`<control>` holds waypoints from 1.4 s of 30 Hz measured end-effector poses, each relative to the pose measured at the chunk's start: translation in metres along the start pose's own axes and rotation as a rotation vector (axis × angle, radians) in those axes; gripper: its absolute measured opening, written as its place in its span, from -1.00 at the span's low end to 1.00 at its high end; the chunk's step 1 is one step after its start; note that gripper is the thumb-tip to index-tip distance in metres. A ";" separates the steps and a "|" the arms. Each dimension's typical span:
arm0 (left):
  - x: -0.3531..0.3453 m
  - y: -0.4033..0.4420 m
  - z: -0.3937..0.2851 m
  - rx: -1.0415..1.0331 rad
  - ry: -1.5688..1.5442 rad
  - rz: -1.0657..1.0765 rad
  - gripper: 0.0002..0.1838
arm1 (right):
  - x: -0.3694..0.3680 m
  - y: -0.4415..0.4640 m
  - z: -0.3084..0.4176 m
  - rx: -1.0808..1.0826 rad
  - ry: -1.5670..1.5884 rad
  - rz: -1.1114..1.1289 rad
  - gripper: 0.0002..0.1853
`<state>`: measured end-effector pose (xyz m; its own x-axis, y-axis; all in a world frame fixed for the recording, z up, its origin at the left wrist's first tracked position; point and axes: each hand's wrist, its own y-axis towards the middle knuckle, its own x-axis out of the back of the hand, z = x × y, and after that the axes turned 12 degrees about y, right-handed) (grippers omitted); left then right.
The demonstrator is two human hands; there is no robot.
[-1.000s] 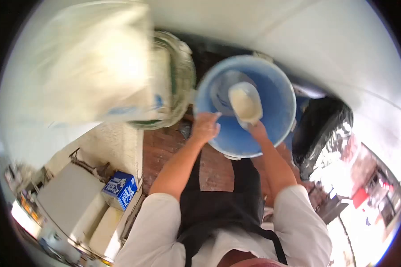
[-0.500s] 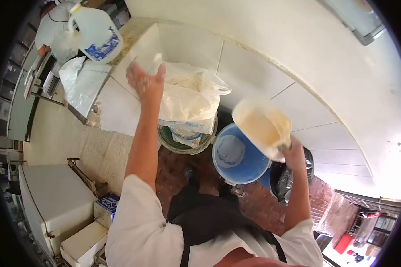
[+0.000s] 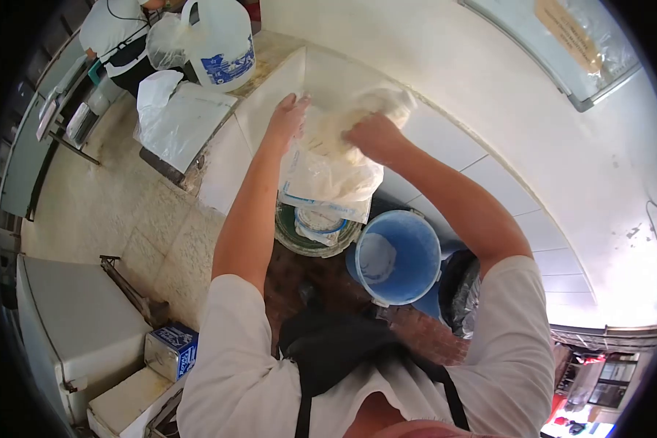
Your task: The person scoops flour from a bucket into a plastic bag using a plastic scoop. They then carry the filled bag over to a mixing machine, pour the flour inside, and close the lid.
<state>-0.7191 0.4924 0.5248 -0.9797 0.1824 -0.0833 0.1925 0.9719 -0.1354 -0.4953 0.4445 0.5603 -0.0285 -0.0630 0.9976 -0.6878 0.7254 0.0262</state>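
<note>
A clear plastic bag [image 3: 336, 179] of pale, flour-like powder sits open against the tiled wall. My left hand [image 3: 292, 117] is at the bag's left edge, its fingers closed on the plastic. Over the bag's mouth, my right hand [image 3: 372, 137] is closed around the handle of a cut-jug scoop, which is smeared by motion and partly hidden by the hand and bag. Below and to the right stands a blue bucket [image 3: 417, 255] with white powder on its bottom.
A round green tub [image 3: 288, 237] stands under the bag. Beside the bucket is a black plastic bag [image 3: 461, 296]. A large white jug [image 3: 226, 44] and a silvery sheet [image 3: 179, 120] lie on the left ledge. Another person [image 3: 117, 33] is at the upper left.
My right hand has swung the scoop from above the bucket left to the powder bag. My left hand, spread before, has closed at the bag's edge. The view has shifted slightly.
</note>
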 end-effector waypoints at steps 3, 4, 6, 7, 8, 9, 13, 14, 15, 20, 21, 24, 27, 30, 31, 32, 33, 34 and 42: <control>0.003 -0.001 -0.004 -0.020 0.061 -0.031 -0.60 | 0.014 0.019 0.021 0.112 -0.195 0.074 -0.88; 0.005 0.003 -0.001 -0.016 0.058 -0.012 -0.57 | 0.019 0.022 0.022 0.123 -0.259 0.104 -0.89; 0.010 0.010 0.002 -0.011 0.055 0.034 -0.51 | 0.031 0.025 0.023 0.105 -0.293 0.111 -0.89; 0.010 0.012 0.002 -0.015 0.067 0.031 -0.49 | 0.035 0.025 0.021 0.097 -0.313 0.114 -0.88; 0.009 0.014 0.004 -0.015 0.081 0.029 -0.47 | 0.034 0.022 0.017 0.088 -0.297 0.104 -0.90; 0.009 0.014 0.003 -0.014 0.099 0.029 -0.45 | 0.033 0.018 0.014 0.076 -0.279 0.091 -0.91; 0.008 0.022 0.003 -0.015 0.102 -0.010 -0.40 | 0.028 -0.003 -0.006 -0.085 -0.192 -0.007 -0.85; 0.006 0.026 0.003 -0.018 0.113 -0.019 -0.37 | 0.026 -0.011 -0.013 -0.195 -0.130 -0.057 -0.86; 0.005 0.029 0.006 -0.016 0.125 -0.025 -0.33 | 0.024 -0.020 -0.022 -0.308 -0.064 -0.102 -0.86; 0.002 0.060 0.034 -0.202 0.802 -0.349 -0.37 | 0.005 -0.110 -0.040 -0.930 0.605 -0.524 -0.65; -0.004 0.069 0.040 -0.300 1.066 -0.523 -0.38 | -0.015 -0.136 -0.046 -1.021 0.768 -0.637 -0.60; -0.058 0.028 0.011 -0.733 1.137 -0.854 -0.39 | -0.060 -0.199 -0.029 -1.191 1.082 -0.828 -0.55; -0.132 0.039 0.054 -0.946 1.011 -0.394 -0.46 | -0.104 -0.244 -0.008 -1.249 1.307 -1.004 -0.59; -0.187 0.033 0.101 -0.645 1.606 0.016 -0.51 | -0.129 -0.280 0.010 -1.306 1.453 -1.070 -0.64; -0.191 0.046 0.140 -0.701 1.706 0.028 -0.52 | -0.141 -0.296 0.012 -1.342 1.470 -1.042 -0.64; -0.191 0.054 0.165 -0.763 1.806 0.032 -0.54 | -0.152 -0.308 0.011 -1.366 1.487 -1.016 -0.64; -0.190 0.053 0.164 -0.690 1.810 0.072 -0.58 | -0.155 -0.319 0.015 -1.342 1.522 -0.996 -0.66; -0.192 0.051 0.148 -0.620 1.814 0.108 -0.60 | -0.161 -0.331 0.017 -1.347 1.520 -0.958 -0.66; -0.181 0.037 0.083 -0.555 1.247 -0.424 -0.49 | -0.247 -0.434 0.017 -1.401 1.604 -0.595 -0.61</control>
<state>-0.5304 0.4829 0.4524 -0.4202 -0.4055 0.8118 0.1166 0.8631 0.4915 -0.2019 0.1331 0.3014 0.8765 -0.4799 0.0386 0.4421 0.7707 -0.4588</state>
